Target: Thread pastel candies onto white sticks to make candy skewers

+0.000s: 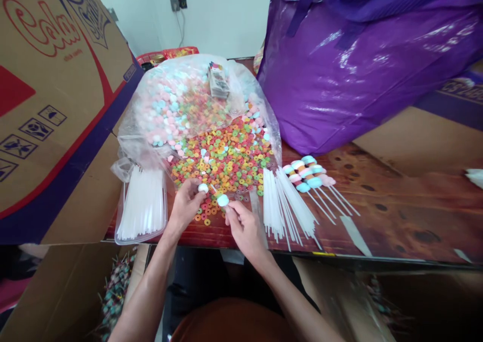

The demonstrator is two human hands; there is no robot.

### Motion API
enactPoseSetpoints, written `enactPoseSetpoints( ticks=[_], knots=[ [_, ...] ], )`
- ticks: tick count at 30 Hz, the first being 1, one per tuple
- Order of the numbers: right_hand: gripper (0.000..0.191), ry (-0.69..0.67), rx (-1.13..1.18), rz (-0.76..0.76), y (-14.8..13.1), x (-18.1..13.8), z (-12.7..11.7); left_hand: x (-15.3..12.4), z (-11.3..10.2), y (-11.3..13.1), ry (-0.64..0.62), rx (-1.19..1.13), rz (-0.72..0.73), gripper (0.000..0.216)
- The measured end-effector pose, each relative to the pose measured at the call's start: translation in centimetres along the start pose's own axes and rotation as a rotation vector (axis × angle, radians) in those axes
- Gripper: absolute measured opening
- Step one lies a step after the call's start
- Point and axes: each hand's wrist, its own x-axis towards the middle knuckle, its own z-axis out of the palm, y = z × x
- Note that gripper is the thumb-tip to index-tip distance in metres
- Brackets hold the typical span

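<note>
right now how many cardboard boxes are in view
2: one cardboard box left of the candy bag, and one at right, partly hidden behind the purple bag. More may be hidden.

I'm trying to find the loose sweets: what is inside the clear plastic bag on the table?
The clear plastic bag holds pastel candies at the back and colourful ring candies spilling from its open front. A small printed packet lies on top. Whatever lies beneath the pile is covered.

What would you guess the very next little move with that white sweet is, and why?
Probably the left hand brings its white candy onto the stick beside the blue candy in the right hand; the finished skewers nearby each carry several stacked pieces.
</note>
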Motion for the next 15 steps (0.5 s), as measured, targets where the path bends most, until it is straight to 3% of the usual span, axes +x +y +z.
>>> enactPoseSetpoints(
  ticks=[7,15],
  knots=[
    [0.027,-0.043,-0.020,-0.041,-0.5,-0.9,0.2,-1.0,0.7,0.2,0.075,-0.145,-0.110,0.044],
    [0.029,-0.030,-0.188,-0.058,-0.9,-0.7,0.1,-1.4,0.9,-1.2,0.092,0.116,0.085,0.031]
  ],
)
